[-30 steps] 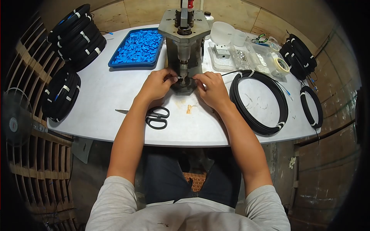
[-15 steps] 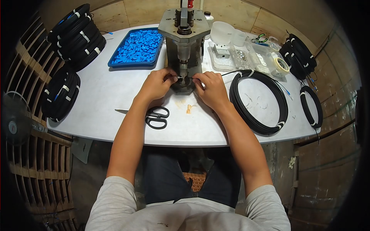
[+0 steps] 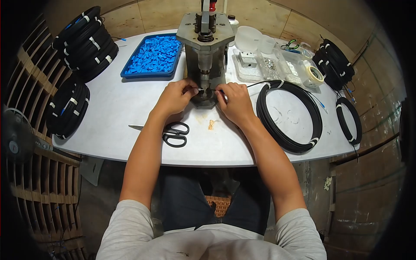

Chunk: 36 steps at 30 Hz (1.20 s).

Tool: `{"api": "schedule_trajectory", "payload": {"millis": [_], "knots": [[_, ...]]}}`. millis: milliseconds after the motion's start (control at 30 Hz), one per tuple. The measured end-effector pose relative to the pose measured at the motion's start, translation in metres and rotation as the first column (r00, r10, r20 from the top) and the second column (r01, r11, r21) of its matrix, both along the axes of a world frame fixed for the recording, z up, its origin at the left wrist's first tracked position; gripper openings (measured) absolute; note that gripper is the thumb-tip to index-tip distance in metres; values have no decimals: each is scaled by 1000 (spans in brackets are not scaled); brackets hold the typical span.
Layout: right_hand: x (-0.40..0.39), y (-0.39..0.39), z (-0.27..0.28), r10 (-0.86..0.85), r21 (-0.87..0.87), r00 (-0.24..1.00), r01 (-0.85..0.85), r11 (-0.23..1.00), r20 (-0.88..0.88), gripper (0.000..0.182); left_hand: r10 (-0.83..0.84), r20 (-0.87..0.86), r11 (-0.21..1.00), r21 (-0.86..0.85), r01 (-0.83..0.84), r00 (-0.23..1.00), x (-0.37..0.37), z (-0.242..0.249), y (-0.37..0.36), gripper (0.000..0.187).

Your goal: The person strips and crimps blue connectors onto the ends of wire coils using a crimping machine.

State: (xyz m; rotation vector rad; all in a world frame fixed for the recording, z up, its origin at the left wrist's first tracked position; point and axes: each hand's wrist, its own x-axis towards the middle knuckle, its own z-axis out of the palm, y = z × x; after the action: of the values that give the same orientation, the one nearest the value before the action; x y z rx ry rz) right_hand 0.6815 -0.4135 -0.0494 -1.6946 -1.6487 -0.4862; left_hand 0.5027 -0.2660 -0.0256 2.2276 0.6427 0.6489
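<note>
A thin black cable (image 3: 256,83) leads leftward from a large coil, passes behind and into the right hand (image 3: 237,102), and shows as a short dark length in front of its fingertips. That length lies roughly level, its long axis running side to side, and points left toward the ram of a metal press (image 3: 205,60), just above the base (image 3: 205,103). The right hand pinches it between thumb and forefinger.

On the other side of the ram, the left hand (image 3: 174,97) pinches a small piece (image 3: 199,89) with a pale spot, between thumb and forefinger; whether this joins the cable is too small to tell. The two grips face each other across the ram, and the left fingertips look nearer to it.

The press stands on a white table (image 3: 112,112), midway between its left and right ends, toward the far edge. Black-handled scissors (image 3: 177,134) lie beside the left forearm, near the front edge, blades pointing left. Left of the press, a tray (image 3: 149,76) holds many small blue parts (image 3: 154,55).

To the right of the press are a metal block (image 3: 247,60) and a white tub (image 3: 248,38). The large coil (image 3: 316,117) lies flat right of the right forearm; a smaller coil (image 3: 339,112) is at the right edge. More coils (image 3: 89,47) are piled at the far left corner.
</note>
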Motion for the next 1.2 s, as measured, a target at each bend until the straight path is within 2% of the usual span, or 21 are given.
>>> {"api": "schedule_trajectory", "payload": {"millis": [433,633,1200], "knots": [[0,-1,1,11,17,1000,-11,1000,-1,12,-2,-54,1000,-14,1,999,-1,4,-1,19],[1,0,0,16,7,1000,-16,1000,-3,12,-2,-3,1000,0,2,1000,-1,1,0,17],[0,-1,1,15,4,1000,-15,1000,-4,11,-3,-2,1000,1,3,1000,0,0,0,16]]}}
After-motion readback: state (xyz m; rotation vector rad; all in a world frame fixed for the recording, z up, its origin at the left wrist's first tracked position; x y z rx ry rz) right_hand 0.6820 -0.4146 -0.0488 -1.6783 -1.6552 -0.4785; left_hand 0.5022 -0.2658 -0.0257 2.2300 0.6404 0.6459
